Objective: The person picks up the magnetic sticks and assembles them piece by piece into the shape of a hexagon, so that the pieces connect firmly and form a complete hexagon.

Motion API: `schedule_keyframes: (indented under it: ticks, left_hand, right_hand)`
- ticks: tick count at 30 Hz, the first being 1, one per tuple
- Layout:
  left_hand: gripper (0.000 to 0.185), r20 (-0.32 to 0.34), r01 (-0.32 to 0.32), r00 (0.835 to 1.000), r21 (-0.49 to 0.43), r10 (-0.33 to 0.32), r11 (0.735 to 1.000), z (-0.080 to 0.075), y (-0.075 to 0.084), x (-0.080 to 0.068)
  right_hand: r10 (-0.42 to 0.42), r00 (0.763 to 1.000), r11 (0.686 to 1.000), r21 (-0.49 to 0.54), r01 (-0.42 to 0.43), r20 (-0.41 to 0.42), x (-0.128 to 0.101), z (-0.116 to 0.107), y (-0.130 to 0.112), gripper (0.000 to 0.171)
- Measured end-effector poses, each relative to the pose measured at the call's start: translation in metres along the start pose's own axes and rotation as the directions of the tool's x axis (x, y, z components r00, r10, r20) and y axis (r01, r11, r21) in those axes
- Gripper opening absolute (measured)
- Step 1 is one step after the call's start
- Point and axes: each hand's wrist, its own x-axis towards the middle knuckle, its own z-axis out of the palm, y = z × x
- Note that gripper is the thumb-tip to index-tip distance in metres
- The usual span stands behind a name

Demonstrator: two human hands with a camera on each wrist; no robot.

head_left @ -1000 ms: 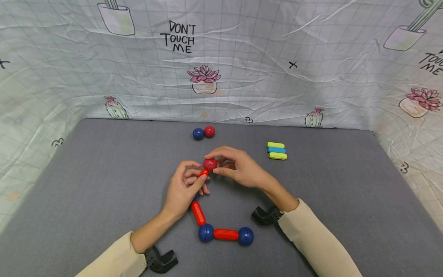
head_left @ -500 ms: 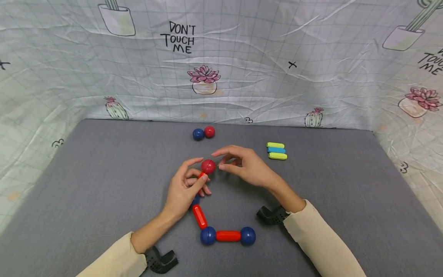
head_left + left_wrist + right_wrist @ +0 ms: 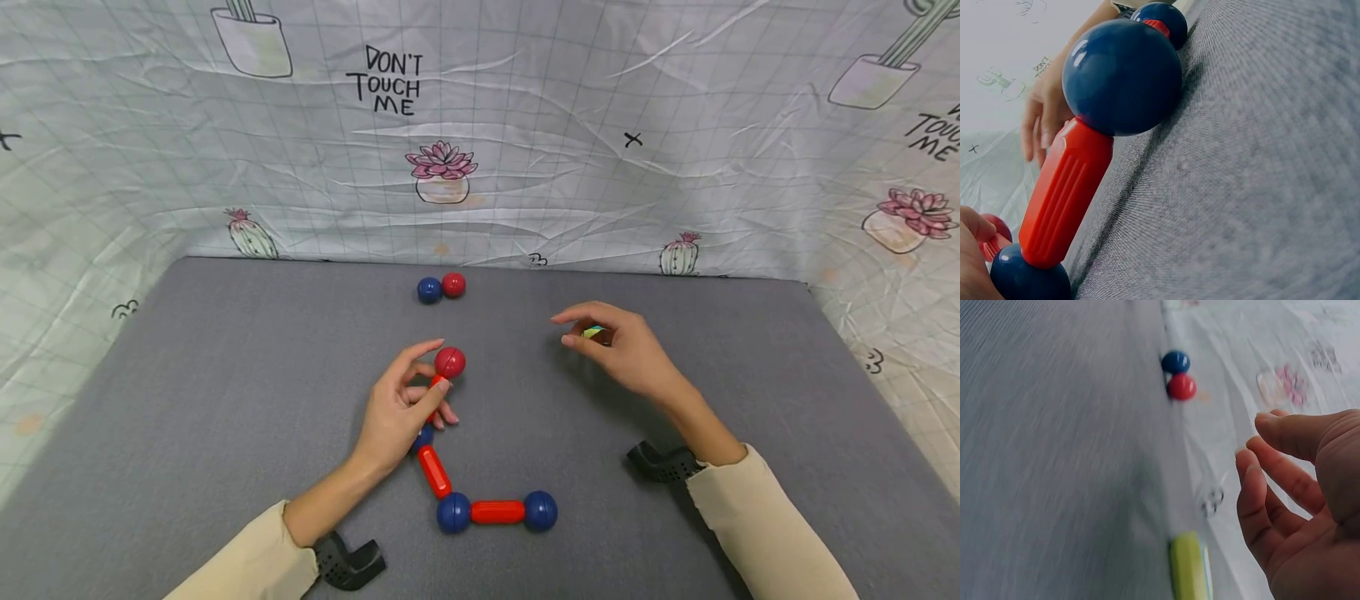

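My left hand [image 3: 437, 377] pinches a short red rod [image 3: 436, 384] that carries a red ball [image 3: 450, 362] on its far end. Below it the chain runs through a blue ball [image 3: 424, 436], a red rod [image 3: 434, 472], a blue ball [image 3: 453, 512], a red rod [image 3: 497, 512] and a blue ball [image 3: 541, 511]. The left wrist view shows the same near blue ball [image 3: 1122, 76] and red rod [image 3: 1066, 194] up close. My right hand [image 3: 567, 328] hovers with loosely curled fingers over the yellow and blue rods [image 3: 594, 332] and holds nothing. A yellow rod [image 3: 1190, 569] lies under its fingers [image 3: 1272, 487].
A loose blue ball [image 3: 429, 290] and red ball [image 3: 453, 285] touch each other near the back edge of the grey mat [image 3: 225, 375]. A printed cloth [image 3: 480, 167] walls in the back and both sides.
My right hand has let go of the red ball and moved right to the yellow and blue rods. The left hand still holds the rod with the ball on top.
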Motion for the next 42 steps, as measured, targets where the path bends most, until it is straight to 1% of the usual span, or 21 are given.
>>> schedule_keyframes:
  ticks: [6,9,15,24,30,36,42]
  left_hand:
    - [0.045,0.004,-0.007,1.000,-0.003,0.007,1.000,0.001,-0.001,0.001]
    - [0.045,-0.009,-0.007,1.000,0.002,0.007,1.000,0.001,-0.002,0.002]
    - [0.045,-0.037,-0.024,0.999,0.019,0.024,1.000,0.000,-0.002,0.001]
    - [0.045,-0.050,-0.019,0.999,0.030,0.021,0.999,0.001,0.000,0.000]
    - [0.044,-0.070,-0.036,0.997,0.026,0.038,0.999,0.001,-0.001,0.000]
    - [0.044,-0.088,-0.050,0.995,0.047,0.054,0.998,0.002,-0.001,0.000]
    - [0.045,-0.094,-0.040,0.995,0.066,0.046,0.997,0.002,-0.002,0.001]
  right_hand:
    - [0.036,0.996,0.994,-0.098,-0.043,-0.076,-0.016,-0.015,0.023,0.023]
    - [0.031,0.993,0.987,-0.151,-0.047,-0.112,-0.022,-0.017,0.033,0.024]
    - [0.008,0.988,0.984,-0.177,-0.035,-0.154,-0.025,-0.018,0.045,0.025]
    - [0.019,0.987,0.981,-0.189,-0.049,-0.161,-0.027,-0.019,0.056,0.024]
    - [0.014,0.987,0.978,-0.203,-0.047,-0.161,-0.027,-0.017,0.058,0.023]
    - [-0.004,0.987,0.968,-0.248,-0.037,-0.163,-0.029,-0.017,0.059,0.024]
    - [-0.001,0.988,0.962,-0.268,-0.041,-0.154,-0.029,-0.017,0.061,0.025]
